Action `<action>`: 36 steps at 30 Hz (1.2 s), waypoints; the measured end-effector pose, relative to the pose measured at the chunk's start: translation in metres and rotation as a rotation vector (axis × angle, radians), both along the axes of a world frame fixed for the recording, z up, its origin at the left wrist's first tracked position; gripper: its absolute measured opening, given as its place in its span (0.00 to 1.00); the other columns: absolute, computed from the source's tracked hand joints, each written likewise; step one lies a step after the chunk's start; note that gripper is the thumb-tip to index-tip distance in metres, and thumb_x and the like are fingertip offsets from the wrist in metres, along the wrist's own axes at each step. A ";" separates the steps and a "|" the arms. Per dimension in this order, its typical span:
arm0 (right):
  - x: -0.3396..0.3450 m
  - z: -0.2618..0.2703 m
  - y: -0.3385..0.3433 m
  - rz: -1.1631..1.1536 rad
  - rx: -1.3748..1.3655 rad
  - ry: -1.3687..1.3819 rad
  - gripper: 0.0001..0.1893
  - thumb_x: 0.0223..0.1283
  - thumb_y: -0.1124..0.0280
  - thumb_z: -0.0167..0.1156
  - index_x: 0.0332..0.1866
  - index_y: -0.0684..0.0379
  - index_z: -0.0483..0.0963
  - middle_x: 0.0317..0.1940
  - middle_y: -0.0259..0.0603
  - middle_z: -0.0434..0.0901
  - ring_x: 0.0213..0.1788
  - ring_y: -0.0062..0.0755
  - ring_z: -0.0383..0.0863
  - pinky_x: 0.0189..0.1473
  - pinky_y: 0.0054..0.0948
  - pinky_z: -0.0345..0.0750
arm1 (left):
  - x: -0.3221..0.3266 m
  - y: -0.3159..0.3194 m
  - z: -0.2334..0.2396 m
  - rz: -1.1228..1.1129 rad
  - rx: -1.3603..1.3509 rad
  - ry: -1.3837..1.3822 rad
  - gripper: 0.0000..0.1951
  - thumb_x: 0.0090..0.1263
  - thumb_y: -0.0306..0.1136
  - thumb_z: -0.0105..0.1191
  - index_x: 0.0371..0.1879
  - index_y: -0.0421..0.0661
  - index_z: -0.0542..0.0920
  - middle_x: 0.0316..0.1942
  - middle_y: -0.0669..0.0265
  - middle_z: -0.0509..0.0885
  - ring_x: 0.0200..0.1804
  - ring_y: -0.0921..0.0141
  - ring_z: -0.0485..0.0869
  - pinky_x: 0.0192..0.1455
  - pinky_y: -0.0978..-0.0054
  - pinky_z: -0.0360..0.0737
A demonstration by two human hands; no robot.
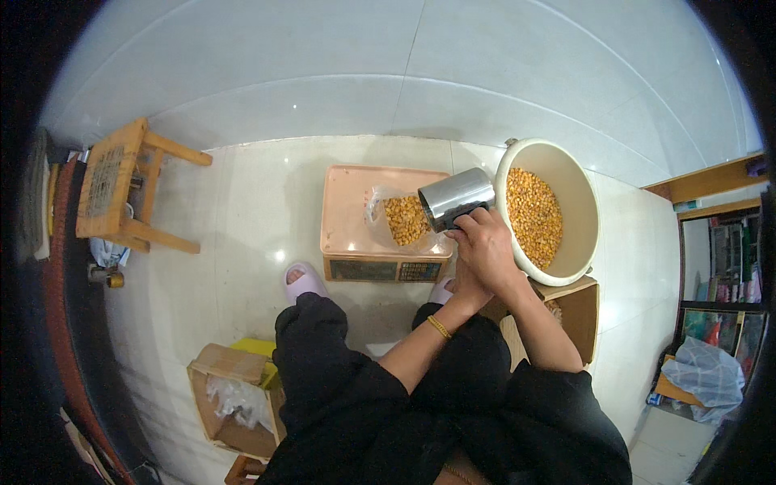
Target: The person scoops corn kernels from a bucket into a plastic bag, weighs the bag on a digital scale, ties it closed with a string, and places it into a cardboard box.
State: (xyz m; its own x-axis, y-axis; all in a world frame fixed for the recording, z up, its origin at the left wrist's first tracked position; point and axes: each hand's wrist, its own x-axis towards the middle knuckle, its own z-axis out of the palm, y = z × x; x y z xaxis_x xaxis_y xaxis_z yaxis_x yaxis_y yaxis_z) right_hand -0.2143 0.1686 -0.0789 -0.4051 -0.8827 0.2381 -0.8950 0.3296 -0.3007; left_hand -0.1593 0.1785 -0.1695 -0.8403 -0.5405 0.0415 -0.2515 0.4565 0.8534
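My right hand (487, 242) grips the dark handle of a stainless steel mug (462, 193), held on its side with its mouth to the left. The mug's mouth is beside a clear plastic bag (377, 213) with yellow corn kernels (405, 221) in it. This bag rests on the pinkish platform of a tabletop weighing scale (348, 233). My left hand (468, 285) is mostly hidden beneath my right hand and wrist, so its fingers do not show. To the right stands a cream plastic bucket (580, 182), partly filled with corn kernels (536, 221).
A cardboard box (583, 321) lies below the bucket. Another cardboard box (221, 364), holding clear plastic, is at lower left. The wooden stool (115, 188) stands on the left, and a tiled wall (339, 48) rises behind the scale. Shelves (721, 254) line the right.
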 end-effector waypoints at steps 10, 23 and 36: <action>-0.007 -0.012 -0.006 -0.006 -0.016 0.045 0.08 0.51 0.67 0.65 0.29 0.60 0.78 0.27 0.44 0.74 0.33 0.46 0.74 0.37 0.41 0.74 | -0.003 -0.003 -0.004 -0.072 0.249 0.011 0.30 0.63 0.45 0.56 0.60 0.41 0.67 0.56 0.52 0.72 0.58 0.56 0.70 0.60 0.60 0.66; -0.012 -0.021 -0.009 -0.016 -0.002 0.042 0.08 0.49 0.67 0.67 0.29 0.60 0.79 0.27 0.44 0.75 0.33 0.47 0.75 0.37 0.41 0.74 | -0.007 0.004 -0.007 -0.024 0.141 0.084 0.28 0.65 0.43 0.54 0.61 0.42 0.68 0.56 0.53 0.72 0.60 0.57 0.68 0.62 0.61 0.64; 0.005 -0.015 -0.009 0.000 0.014 0.085 0.08 0.49 0.66 0.66 0.28 0.59 0.78 0.26 0.42 0.75 0.32 0.45 0.75 0.36 0.40 0.74 | -0.005 0.015 -0.033 0.022 0.158 0.178 0.28 0.63 0.45 0.56 0.59 0.42 0.69 0.55 0.53 0.73 0.59 0.57 0.70 0.62 0.61 0.65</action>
State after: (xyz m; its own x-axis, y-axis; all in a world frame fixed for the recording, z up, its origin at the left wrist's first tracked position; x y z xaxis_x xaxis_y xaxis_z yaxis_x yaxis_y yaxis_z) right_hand -0.2097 0.1595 -0.0936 -0.3839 -0.8862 0.2594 -0.9171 0.3332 -0.2190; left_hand -0.1640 0.1935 -0.2025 -0.8150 -0.5705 0.1011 -0.0992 0.3093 0.9458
